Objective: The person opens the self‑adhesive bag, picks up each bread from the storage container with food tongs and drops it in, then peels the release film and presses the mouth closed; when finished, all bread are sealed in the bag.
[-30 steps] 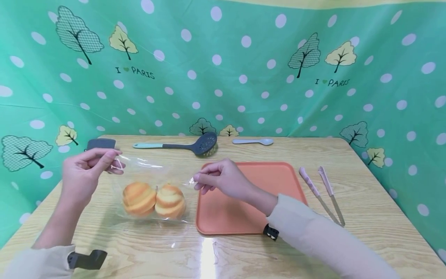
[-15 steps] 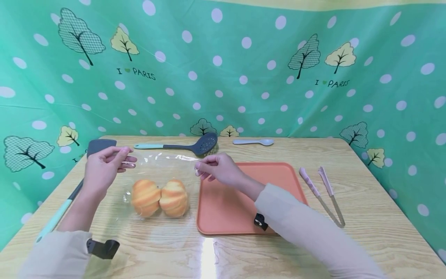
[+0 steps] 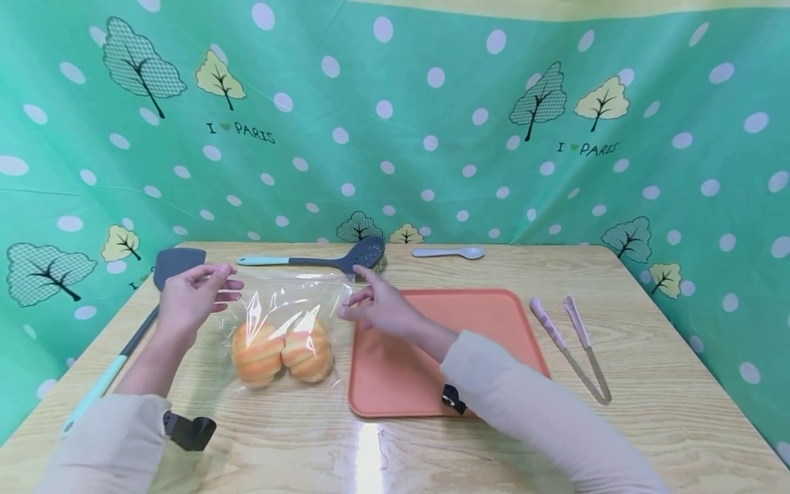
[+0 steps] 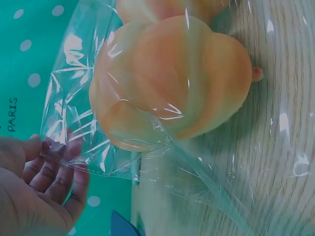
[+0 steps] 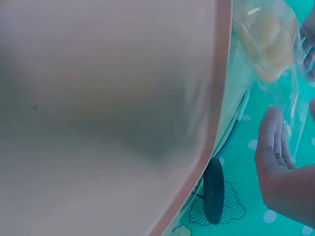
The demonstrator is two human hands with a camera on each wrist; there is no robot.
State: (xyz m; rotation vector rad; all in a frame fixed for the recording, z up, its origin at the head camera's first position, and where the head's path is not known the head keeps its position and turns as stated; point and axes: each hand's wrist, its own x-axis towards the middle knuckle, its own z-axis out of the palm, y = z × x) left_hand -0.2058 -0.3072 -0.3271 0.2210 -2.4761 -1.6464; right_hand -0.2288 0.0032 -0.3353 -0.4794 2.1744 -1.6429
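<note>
A clear plastic bag with two golden-orange striped bread rolls inside hangs over the left part of the table. In the left wrist view, one bread roll fills much of the middle behind shiny film. My left hand pinches the bag's upper left corner between thumb and forefinger, the other fingers spread loosely behind. At the bag's upper right edge is my right hand, its forefinger lifted away from the thumb. From the right wrist, the right hand shows straight fingers beside the film, the thumb mostly cut off.
An orange tray lies right of the bag, under my right forearm. Behind are a slotted ladle and a spoon. Tongs lie at the right. A turner lies at the left, partly behind my left arm.
My left hand has moved right with the bag corner, and the bag's top has drawn level. Lately the right forefinger has lifted from the bag's right corner.
</note>
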